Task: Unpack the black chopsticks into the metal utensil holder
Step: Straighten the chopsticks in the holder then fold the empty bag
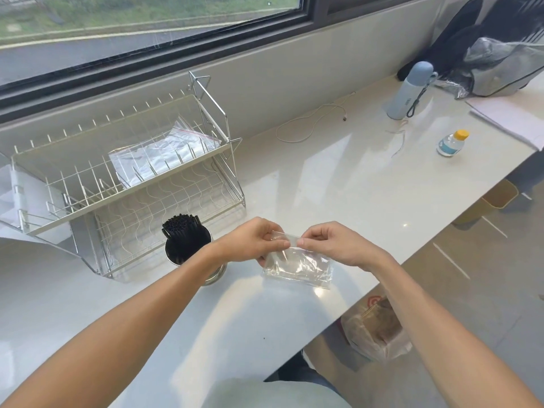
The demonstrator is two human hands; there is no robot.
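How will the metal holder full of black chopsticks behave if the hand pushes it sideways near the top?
The metal utensil holder is tall and narrow, so a push high up would probably tip it rather than slide it. The black chopsticks lean together to one side, which may shift its balance that way. The glossy countertop looks smooth, so a low push should slide it easily.

A glossy white counter [338,184] runs beneath a dark-framed window [164,45] (daylight outside).

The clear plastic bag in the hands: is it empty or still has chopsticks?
Empty: the clear bag looks see-through, nothing dark inside. The black chopsticks stand in the metal holder.
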